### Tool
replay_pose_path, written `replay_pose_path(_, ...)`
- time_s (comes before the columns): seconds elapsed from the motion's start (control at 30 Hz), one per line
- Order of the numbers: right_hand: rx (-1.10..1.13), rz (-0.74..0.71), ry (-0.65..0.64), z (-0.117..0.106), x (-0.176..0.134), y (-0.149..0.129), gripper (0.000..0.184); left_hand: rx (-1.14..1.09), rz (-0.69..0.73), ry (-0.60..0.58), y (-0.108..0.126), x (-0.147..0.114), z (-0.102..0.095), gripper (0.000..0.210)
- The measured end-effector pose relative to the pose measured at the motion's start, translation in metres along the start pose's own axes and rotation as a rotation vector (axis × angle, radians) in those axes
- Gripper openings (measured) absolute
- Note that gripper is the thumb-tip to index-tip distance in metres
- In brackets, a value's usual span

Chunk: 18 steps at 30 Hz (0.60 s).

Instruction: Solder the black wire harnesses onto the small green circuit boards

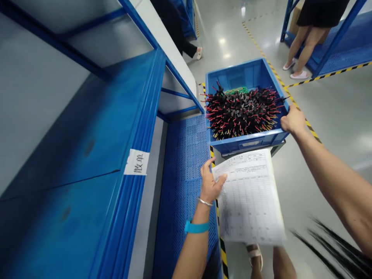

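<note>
My left hand (pixel 211 182) pinches the upper left corner of a white printed form (pixel 250 197) with a table on it, the thumb lying over the sheet. With its fingers curled over the rim, my right hand (pixel 294 121) grips the right front corner of a blue plastic bin (pixel 247 138). Inside the bin lies a heap of black connectors with red, black and yellow wires (pixel 242 110). Green circuit boards (pixel 236 90) show behind the heap. Beneath the bin, part of a cart frame (pixel 279 148) is visible; the rest is hidden by the paper.
At left stands a blue metal shelf (pixel 116 128) bearing a paper label (pixel 137 162). Blue perforated mats (pixel 194 147) lie beside it. Yellow-black tape (pixel 345 71) marks the floor. One person (pixel 308 42) stands at back right; another person's leg (pixel 188 48) shows at the back.
</note>
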State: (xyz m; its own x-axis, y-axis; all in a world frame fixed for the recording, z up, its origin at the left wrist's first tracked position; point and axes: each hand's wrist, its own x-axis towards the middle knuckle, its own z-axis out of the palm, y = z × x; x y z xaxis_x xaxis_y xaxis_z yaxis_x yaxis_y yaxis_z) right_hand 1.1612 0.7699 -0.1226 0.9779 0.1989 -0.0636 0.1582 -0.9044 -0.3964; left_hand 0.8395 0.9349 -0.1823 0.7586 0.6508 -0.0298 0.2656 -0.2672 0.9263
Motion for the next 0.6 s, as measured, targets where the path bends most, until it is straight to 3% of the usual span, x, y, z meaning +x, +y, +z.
replay_pose_path(0.1, 0.005, 0.021, -0.018, 0.001, 0.011, -0.002, 0.041, 0.479, 0.404, -0.043, 0.02, 0.045, -0.005, 0.03)
replay_pose_path(0.17, 0.014, 0.031, -0.04, 0.001, 0.019, -0.004, 0.04, 0.683, 0.532, -0.111, 0.03, 0.073, -0.003, 0.021)
replay_pose_path(0.43, 0.113, 0.043, -0.146, -0.011, 0.086, -0.036, 0.037, 0.808, 0.467, -0.197, 0.057, 0.158, 0.002, 0.028)
replay_pose_path(0.6, 0.146, 0.029, -0.19, -0.005, 0.168, -0.079, 0.036, 0.814, 0.359, -0.221, 0.076, 0.248, -0.004, 0.028)
